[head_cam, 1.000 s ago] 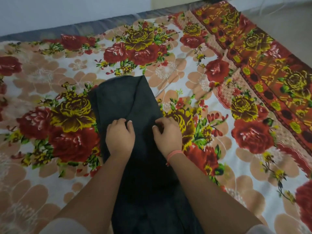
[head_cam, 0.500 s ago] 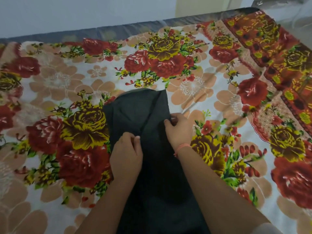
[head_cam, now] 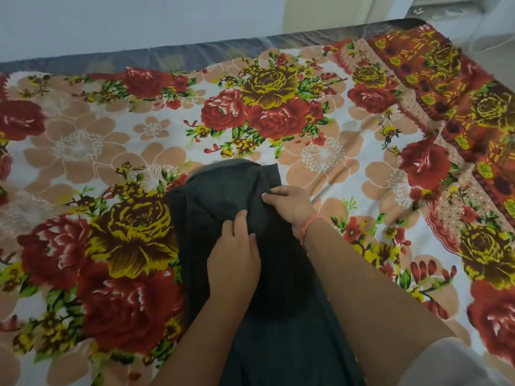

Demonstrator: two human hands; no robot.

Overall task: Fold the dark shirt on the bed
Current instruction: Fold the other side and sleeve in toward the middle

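1. Dark shirt (head_cam: 223, 196) lies lengthwise on the bed, centre to lower centre of frame, far end rounded, near end running off the bottom edge.
2. Floral bedsheet (head_cam: 83, 151) under it, red/yellow roses; red patterned border strip (head_cam: 459, 87) at upper right.
3. Right hand (head_cam: 289, 207) at shirt's right edge, just above centre: fingers pinched on a fold of cloth. Orange thread band (head_cam: 308, 222) on that wrist.
4. Left hand (head_cam: 234, 257) on shirt's middle, just below & left of right hand; fingers together, tips gripping fabric.
5. Hands close, not touching.
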